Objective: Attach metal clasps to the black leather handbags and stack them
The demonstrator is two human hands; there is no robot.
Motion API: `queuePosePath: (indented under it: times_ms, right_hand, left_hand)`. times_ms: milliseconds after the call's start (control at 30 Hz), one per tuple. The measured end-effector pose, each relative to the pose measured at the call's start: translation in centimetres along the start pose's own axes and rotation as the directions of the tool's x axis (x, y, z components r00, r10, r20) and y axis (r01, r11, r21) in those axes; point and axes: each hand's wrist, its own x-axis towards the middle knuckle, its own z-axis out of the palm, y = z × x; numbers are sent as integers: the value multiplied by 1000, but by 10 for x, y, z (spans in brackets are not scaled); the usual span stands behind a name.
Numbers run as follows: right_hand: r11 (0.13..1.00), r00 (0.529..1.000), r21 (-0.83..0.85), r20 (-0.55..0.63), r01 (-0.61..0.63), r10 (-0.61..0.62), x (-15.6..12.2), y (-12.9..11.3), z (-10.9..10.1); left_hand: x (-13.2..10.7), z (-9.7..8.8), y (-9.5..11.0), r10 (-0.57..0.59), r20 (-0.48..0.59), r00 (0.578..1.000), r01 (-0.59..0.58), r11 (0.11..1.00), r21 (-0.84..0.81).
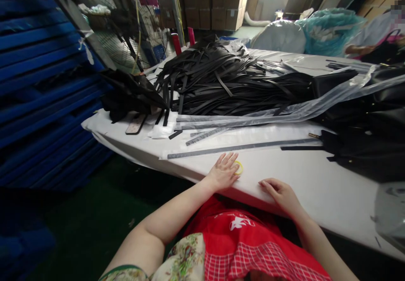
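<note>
My left hand (223,172) lies flat near the front edge of the white-covered table (303,167), fingers stretched out. Partly under its fingers is a thin yellow ring (241,168), perhaps a roll of tape. To the right, my right hand (281,193) rests at the table edge with its fingers curled together; nothing shows in them. Just beyond my left hand lies a long dark grey strip (240,147) in clear plastic. A black bag (357,150) lies to the right, with a black strap (302,148) pointing towards the middle.
A large heap of black straps (228,82) covers the table's back. Clear plastic sleeves (284,113) run along it. A phone (135,124) and black fabric (129,91) lie left. Blue pallets (41,82) are stacked left; another person's arm (360,49) shows far right.
</note>
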Motion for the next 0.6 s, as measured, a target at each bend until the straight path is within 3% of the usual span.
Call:
queuePosePath:
  times_ms: [167, 300, 367, 467, 600]
  right_hand:
    - [1000, 1000, -31, -23, 5, -6, 2, -3, -3]
    - [999, 999, -51, -49, -5, 3, 2, -5, -7]
    - [998, 999, -66, -49, -7, 4, 2, -4, -8]
    - [996, 999, -87, -49, -19, 15, 2, -2, -8]
    - [996, 999, -93, -34, -15, 12, 4, -3, -6]
  left_hand:
    - [6, -18, -13, -79, -87, 993, 73, 995, -67]
    - [11, -41, -61, -376, -62, 924, 378, 926, 7]
    - [12, -48, -88, -457, -30, 889, 458, 887, 62]
    - [10, -48, -116, -474, 3, 881, 471, 877, 95]
    - [9, -37, -126, -463, 25, 886, 458, 882, 113]
